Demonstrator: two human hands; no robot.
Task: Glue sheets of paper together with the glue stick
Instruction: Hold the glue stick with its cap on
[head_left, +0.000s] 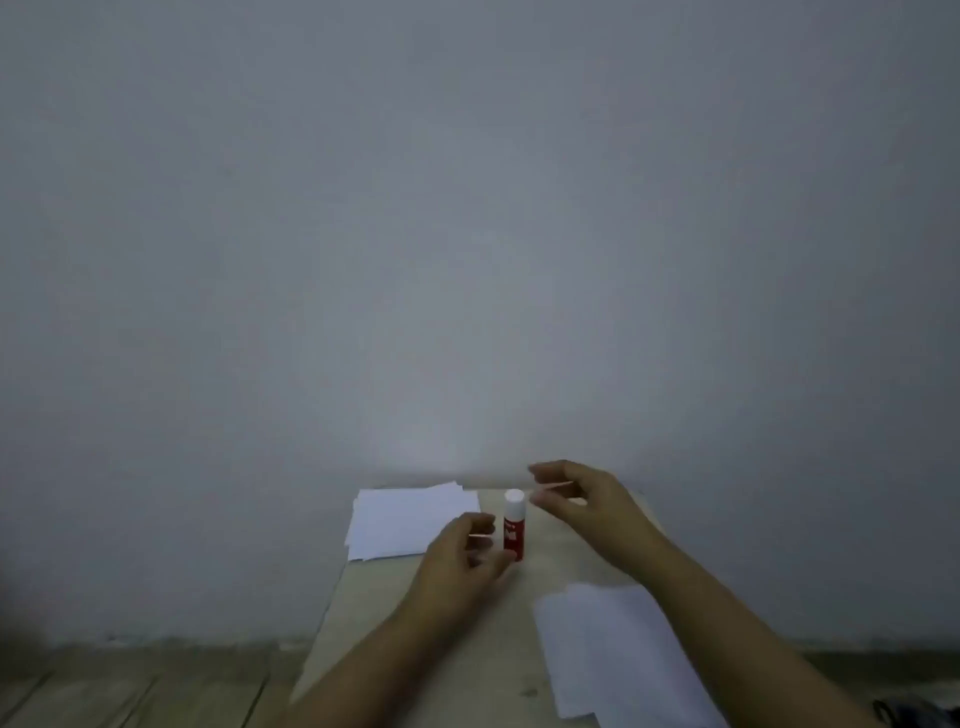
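Though label unreadable, red glue stick (513, 526).

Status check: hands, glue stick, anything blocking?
Left hand fingers at glue stick base, grip unclear. Right hand open beside white cap. Stick upright, capped. Paper stack far left, sheets near right; nothing blocking.

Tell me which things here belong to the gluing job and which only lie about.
For the job:
glue stick, upright, white cap on
stack of white sheets
sheets at the near right
wooden table

Lying about:
dark object at the bottom right corner, too cut off to name
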